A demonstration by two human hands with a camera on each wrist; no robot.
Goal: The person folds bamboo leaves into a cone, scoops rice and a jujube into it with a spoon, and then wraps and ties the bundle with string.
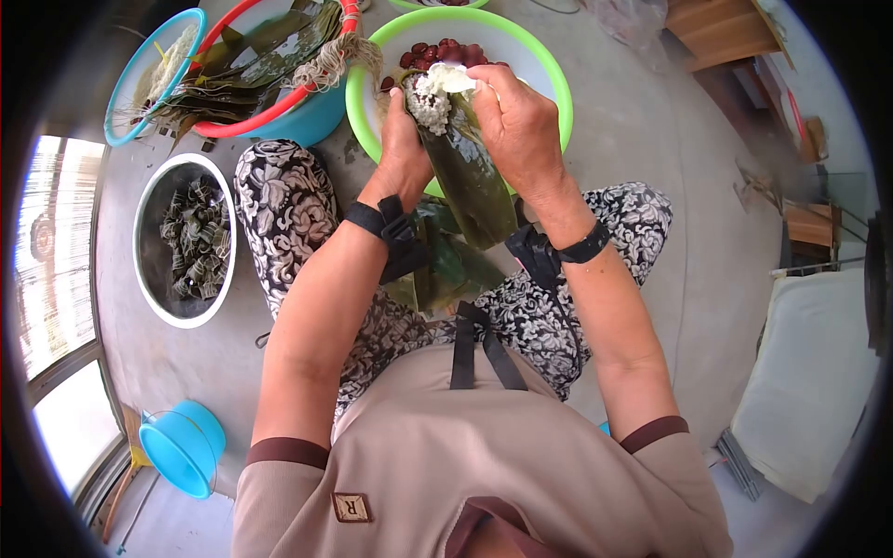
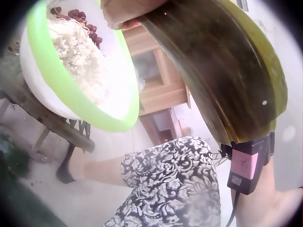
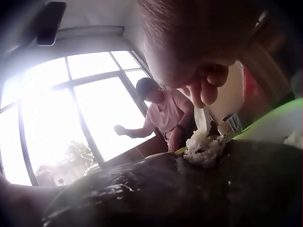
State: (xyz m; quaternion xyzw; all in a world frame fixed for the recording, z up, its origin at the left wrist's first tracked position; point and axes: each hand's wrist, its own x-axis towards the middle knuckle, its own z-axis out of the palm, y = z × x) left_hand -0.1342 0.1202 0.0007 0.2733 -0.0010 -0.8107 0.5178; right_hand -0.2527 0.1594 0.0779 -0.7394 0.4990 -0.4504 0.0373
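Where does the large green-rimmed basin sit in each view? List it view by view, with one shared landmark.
Head: the large green-rimmed basin is at top centre.
Left wrist: the basin is at upper left.
Right wrist: part of its green rim is at the right edge.
Shared landmark: the dark leaf; centre, upper right and bottom respectively.

Partly covered, partly cropped
The long dark-green leaf (image 1: 468,186) hides most fingers of the left hand (image 1: 406,139); the right hand (image 1: 523,130) covers the upper end of the thin white utensil (image 3: 202,120). Beyond the left hand, the head view's top edge cuts the round, red-rimmed blue plastic basin (image 1: 302,123); beyond the right, the crumpled clear plastic bag (image 1: 633,28) blurs.
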